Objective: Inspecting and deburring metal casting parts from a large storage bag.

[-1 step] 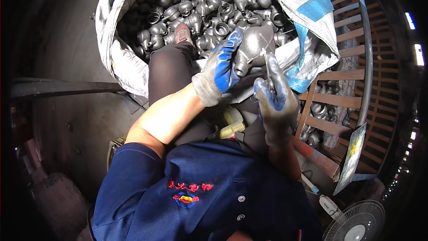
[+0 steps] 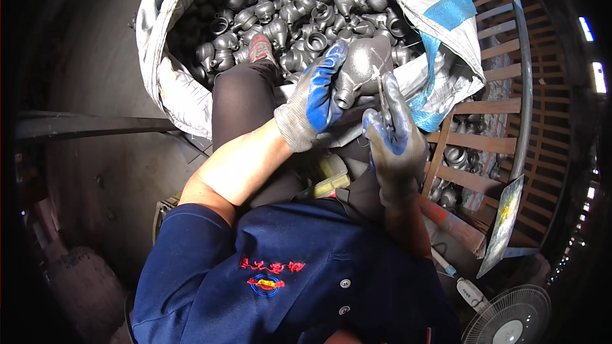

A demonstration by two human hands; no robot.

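My left hand [image 2: 317, 92], in a grey glove with a blue coated palm, is closed on the side of a dark grey metal casting [image 2: 368, 62]. The casting has a rounded body and a short open neck pointing down and left. Pinched in my gloved right hand [image 2: 396, 130] is a thin metal rod-like tool [image 2: 384, 102]; its exact kind does not show. Its upper end meets the casting's right side, beside a whitish spot. Both hands are above my lap, at the near edge of a big white woven sack [image 2: 185, 99].
The sack is full of similar castings [image 2: 274, 28], and my shoe [image 2: 261, 49] rests among them. A slatted rack [image 2: 488, 144] with more castings stands on the right. A fan [image 2: 508, 328] is at the lower right, and a metal bar [image 2: 95, 127] runs across the left.
My right hand and the thin tool have shifted very slightly against the casting. My left hand and the casting look unmoved.
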